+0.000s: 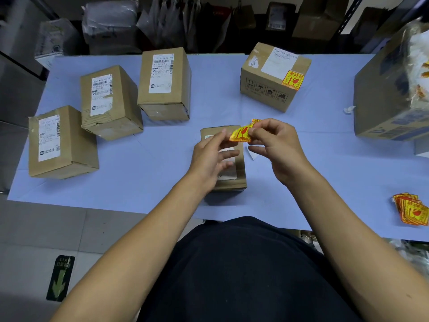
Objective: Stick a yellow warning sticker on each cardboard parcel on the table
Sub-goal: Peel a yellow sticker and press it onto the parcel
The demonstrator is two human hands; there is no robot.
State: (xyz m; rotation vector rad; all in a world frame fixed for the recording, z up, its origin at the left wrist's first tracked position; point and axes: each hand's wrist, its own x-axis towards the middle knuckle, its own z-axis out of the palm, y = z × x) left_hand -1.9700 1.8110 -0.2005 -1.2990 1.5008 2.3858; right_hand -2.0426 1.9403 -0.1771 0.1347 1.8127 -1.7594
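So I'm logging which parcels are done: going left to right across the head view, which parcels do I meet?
Unstickered parcel → second unstickered parcel → third unstickered parcel → parcel under the hands → stickered parcel → large box.

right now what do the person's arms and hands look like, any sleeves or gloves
Both arms are bare from the frame's lower edge to the wrist, with no sleeves in view. The left hand and right hand wear no gloves, and no rings, watch or wristbands show. Below them is a dark, plain garment over the torso.
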